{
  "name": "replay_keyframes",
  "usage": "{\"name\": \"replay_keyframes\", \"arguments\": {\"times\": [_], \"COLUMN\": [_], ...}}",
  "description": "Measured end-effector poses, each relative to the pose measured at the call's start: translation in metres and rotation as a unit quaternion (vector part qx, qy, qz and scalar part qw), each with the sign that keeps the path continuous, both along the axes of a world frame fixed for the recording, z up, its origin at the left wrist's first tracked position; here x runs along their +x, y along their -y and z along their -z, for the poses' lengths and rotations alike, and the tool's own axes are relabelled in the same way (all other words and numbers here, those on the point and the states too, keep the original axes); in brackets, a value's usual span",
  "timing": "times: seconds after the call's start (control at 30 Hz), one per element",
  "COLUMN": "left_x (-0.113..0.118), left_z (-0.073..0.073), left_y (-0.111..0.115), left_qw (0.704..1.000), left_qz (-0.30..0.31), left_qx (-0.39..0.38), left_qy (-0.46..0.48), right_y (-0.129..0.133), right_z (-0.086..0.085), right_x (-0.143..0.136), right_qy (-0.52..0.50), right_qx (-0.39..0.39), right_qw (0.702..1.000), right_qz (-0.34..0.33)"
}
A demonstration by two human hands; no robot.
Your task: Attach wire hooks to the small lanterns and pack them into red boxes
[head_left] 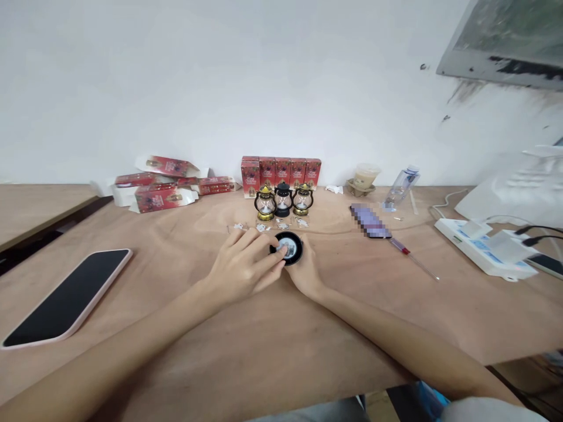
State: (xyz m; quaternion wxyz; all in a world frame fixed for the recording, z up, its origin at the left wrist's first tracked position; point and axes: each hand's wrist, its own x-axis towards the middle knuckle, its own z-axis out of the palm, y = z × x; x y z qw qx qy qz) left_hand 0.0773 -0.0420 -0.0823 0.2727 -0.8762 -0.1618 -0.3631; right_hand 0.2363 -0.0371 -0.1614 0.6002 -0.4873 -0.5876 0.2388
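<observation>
Currently, over the wooden table (pixel 229 357), clamping left hand (pixel 240 259) fingers at nine o'clock and resting right hand (pixel 307 271) at three on a round black object (pixel 292 247); facing disc (pixel 289 242) toward camera; cannot tell right-finger closure or long axis.

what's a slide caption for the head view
Left hand touching, right hand holding a round black-rimmed piece, three lanterns and red boxes behind.
</observation>
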Motion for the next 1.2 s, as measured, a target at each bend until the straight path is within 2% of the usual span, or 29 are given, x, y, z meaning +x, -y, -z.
{"name": "replay_keyframes", "arguments": {"times": [0.2,0.3,0.4,0.53,0.63,0.7,0.77,0.87,0.93,1.2], "left_x": [0.003,-0.001,-0.013,-0.036,-0.052,-0.060,-0.066,-0.069,-0.070,-0.074], "left_z": [0.003,0.003,-0.003,-0.005,0.011,0.028,0.046,0.066,0.074,0.076], "left_y": [-0.002,-0.005,-0.014,-0.045,-0.076,-0.092,-0.102,-0.107,-0.108,-0.113], "left_qw": [0.998,0.999,1.000,0.982,0.950,0.921,0.895,0.878,0.870,0.884], "left_qz": [-0.028,-0.008,0.000,-0.101,-0.191,-0.241,-0.280,-0.284,-0.281,-0.232], "left_qx": [0.045,0.043,-0.016,-0.113,-0.215,-0.300,-0.345,-0.384,-0.403,-0.402], "left_qy": [-0.027,-0.014,0.019,0.117,0.119,0.065,0.027,-0.019,-0.034,0.052], "right_y": [0.000,-0.001,-0.005,-0.013,-0.017,-0.018,-0.019,-0.018,-0.018,-0.017], "right_z": [0.002,0.003,0.006,0.013,0.017,0.019,0.019,0.020,0.020,0.020], "right_x": [0.002,0.001,-0.001,-0.001,0.000,0.001,0.002,0.002,0.001,0.000], "right_qy": [0.008,0.000,-0.022,-0.061,-0.073,-0.074,-0.072,-0.063,-0.057,-0.055], "right_qx": [-0.005,-0.016,-0.020,-0.049,-0.072,-0.077,-0.076,-0.080,-0.080,-0.075], "right_qw": [1.000,1.000,1.000,0.997,0.995,0.994,0.995,0.995,0.995,0.995], "right_qz": [0.000,0.003,0.000,0.006,0.002,-0.005,-0.008,-0.005,-0.007,-0.024]}}
